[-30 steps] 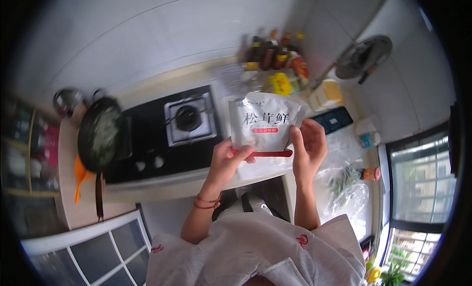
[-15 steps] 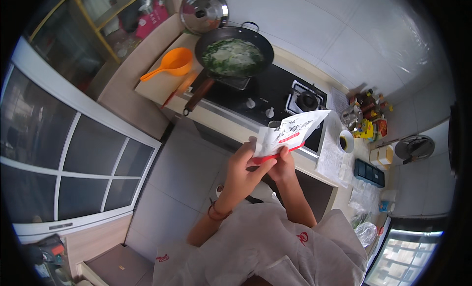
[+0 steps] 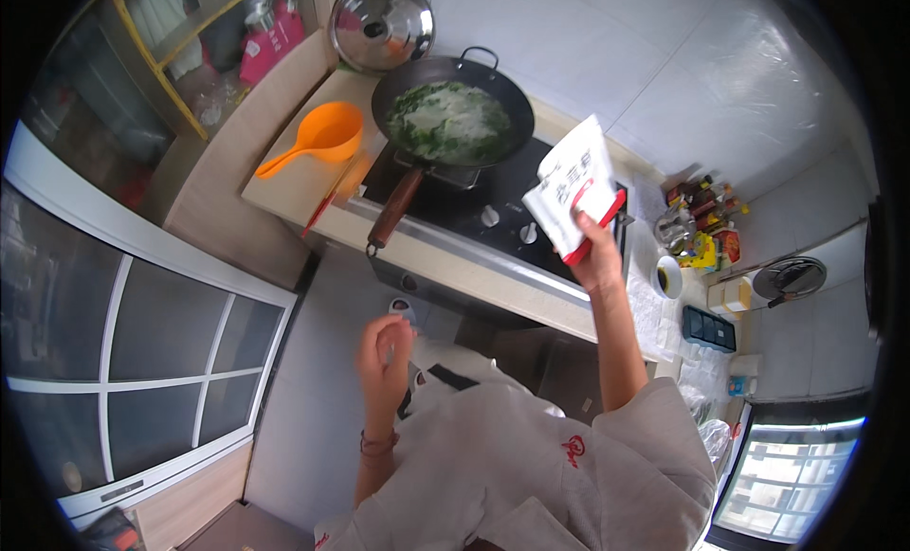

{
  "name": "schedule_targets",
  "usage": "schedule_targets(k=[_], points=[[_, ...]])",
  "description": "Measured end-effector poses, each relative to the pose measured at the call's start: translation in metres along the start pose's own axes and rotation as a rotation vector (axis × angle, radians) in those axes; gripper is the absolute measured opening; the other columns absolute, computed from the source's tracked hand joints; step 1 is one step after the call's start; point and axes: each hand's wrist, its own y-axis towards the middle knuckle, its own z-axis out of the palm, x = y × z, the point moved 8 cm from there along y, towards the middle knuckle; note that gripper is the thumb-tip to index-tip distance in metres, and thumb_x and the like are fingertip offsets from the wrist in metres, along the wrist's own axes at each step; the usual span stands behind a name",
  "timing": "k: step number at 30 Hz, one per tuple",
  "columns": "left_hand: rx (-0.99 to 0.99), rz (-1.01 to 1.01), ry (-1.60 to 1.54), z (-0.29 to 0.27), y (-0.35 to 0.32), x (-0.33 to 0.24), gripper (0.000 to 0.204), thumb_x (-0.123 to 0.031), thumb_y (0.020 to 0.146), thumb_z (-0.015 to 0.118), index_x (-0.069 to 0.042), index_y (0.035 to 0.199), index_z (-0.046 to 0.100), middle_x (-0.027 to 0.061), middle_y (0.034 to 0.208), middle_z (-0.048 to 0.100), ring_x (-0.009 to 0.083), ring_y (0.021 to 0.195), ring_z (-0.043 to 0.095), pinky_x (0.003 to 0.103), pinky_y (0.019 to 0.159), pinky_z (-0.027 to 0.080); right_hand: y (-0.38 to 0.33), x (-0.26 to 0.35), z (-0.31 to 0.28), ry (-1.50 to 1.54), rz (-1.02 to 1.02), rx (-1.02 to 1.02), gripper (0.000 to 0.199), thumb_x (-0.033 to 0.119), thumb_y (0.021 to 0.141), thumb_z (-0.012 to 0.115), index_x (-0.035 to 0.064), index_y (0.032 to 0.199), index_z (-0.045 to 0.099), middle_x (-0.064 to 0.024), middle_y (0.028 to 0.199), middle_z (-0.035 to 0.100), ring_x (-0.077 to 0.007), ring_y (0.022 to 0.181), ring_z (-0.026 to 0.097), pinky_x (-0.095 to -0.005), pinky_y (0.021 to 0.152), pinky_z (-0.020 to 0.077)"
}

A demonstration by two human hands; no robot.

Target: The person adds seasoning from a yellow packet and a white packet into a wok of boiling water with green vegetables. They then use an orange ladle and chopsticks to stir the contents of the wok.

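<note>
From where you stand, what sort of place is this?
A kitchen, probably in a home: a wok of leafy greens sits over a black countertop hob, with a cluster of bottles at the back of the counter.

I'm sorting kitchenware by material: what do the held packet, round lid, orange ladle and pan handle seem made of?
Packet: smooth film, perhaps plastic; its thin, angular shape suggests it.
Lid: polished metal, likely steel, given mirror-like reflections.
Ladle: probably plastic; uniform colour, soft sheen.
Pan handle: possibly wood, smooth; reddish brown, but grain is unclear.
</note>
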Motion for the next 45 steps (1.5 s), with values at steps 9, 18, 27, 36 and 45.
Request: schedule_targets(k=[9,18,27,36,45], points=[[-0.023,-0.094,0.145,-0.062,0.129,0.023,0.017,0.0,0.092,0.057,0.0,0.108,0.057,0.0079,0.098,0.061,0.0149,0.087,0.062,0.026,0.081,0.049,0.124,0.069,0.029,-0.418,-0.335,-0.083,0.033,0.008,0.078,0.075,-0.0031,0.106,0.061,-0.0047,0.089,0.065,-0.0119,0.076,0.061,-0.0247,0.065,0.0498],[-0.027,-0.132,0.238,-0.068,0.232,0.02,0.013,-0.003,0.093,0.058,-0.001,0.105,0.057,0.0057,0.095,0.06,0.0133,0.085,0.06,0.025,0.08,0.048,0.21,0.083,0.055,-0.698,-0.351,-0.122,0.026,0.013,0.078,0.078,0.0006,0.096,0.064,0.0013,0.081,0.061,-0.0073,0.067,0.052,-0.0235,0.06,0.042],[0.157,-0.169,0.205,-0.061,0.272,0.026,0.013,-0.003,0.093,0.057,-0.001,0.105,0.057,0.0057,0.097,0.06,0.0128,0.088,0.059,0.025,0.081,0.047,0.24,0.069,0.06,-0.741,-0.267,-0.185,0.025,0.013,0.079,0.077,-0.0002,0.097,0.066,-0.002,0.086,0.067,-0.0094,0.074,0.06,-0.0249,0.067,0.0485],[0.257,-0.18,0.222,-0.075,0.302,0.021,0.015,-0.004,0.093,0.058,0.0,0.107,0.057,0.007,0.098,0.061,0.0133,0.091,0.06,0.025,0.084,0.047,0.24,0.052,0.092,-0.942,-0.196,-0.156,0.033,0.015,0.078,0.078,-0.0018,0.103,0.066,-0.0022,0.088,0.067,-0.0074,0.076,0.057,-0.0237,0.068,0.046],[0.295,-0.196,0.267,-0.066,0.303,0.026,0.015,-0.005,0.092,0.058,0.0,0.106,0.058,0.008,0.096,0.063,0.0154,0.092,0.062,0.027,0.085,0.048,0.245,0.071,0.101,-0.97,-0.315,-0.188,0.024,0.015,0.079,0.077,-0.0016,0.094,0.068,-0.0001,0.079,0.065,-0.0064,0.069,0.055,-0.024,0.062,0.045]])
